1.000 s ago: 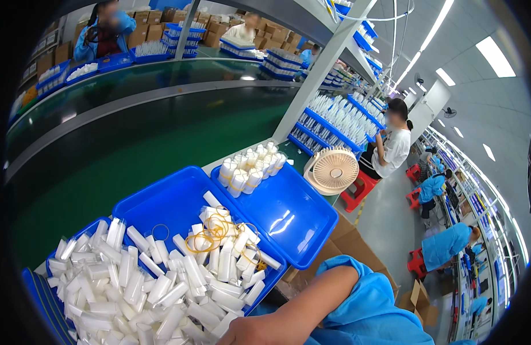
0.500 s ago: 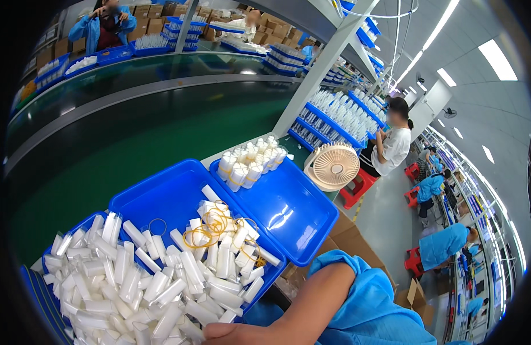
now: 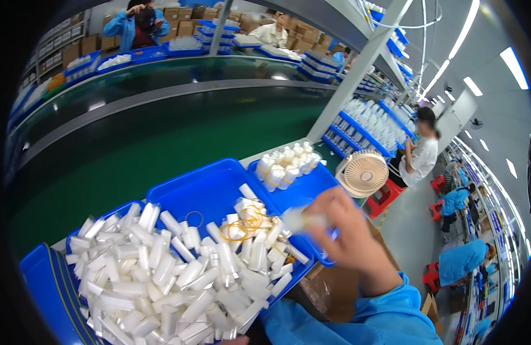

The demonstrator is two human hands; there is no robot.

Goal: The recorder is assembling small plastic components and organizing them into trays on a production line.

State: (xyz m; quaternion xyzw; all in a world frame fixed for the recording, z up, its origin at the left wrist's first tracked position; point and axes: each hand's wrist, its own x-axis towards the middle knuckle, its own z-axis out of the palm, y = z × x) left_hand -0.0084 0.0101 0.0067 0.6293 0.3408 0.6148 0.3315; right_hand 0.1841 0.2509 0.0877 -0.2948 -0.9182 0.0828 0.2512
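Observation:
My right hand (image 3: 349, 233) is raised over the near edge of the blue tray on the right, its fingers closed on a white wrapped piece (image 3: 303, 220) that is smeared by motion. At the lower edge only a sliver of my left hand (image 3: 237, 341) shows, its fingers hidden. Below and to the left, many loose white pieces in clear wrapping (image 3: 162, 276) are heaped across a blue tray (image 3: 188, 187). Yellow rubber bands (image 3: 245, 224) lie on the pile. Upright banded bundles of white pieces (image 3: 285, 167) stand at the far end of the right tray (image 3: 288, 198).
A beige fan (image 3: 366, 172) stands beyond the right tray. A cardboard box (image 3: 340, 293) sits below my right forearm. Stacked blue trays (image 3: 38, 287) are at the left. A green conveyor belt (image 3: 179, 126) runs behind, with a metal post (image 3: 357, 75). Several people work nearby.
My right hand has risen from the near pile and moved right and away from me, now with a white piece in its fingers. The whole view has shifted, so the trays appear farther right.

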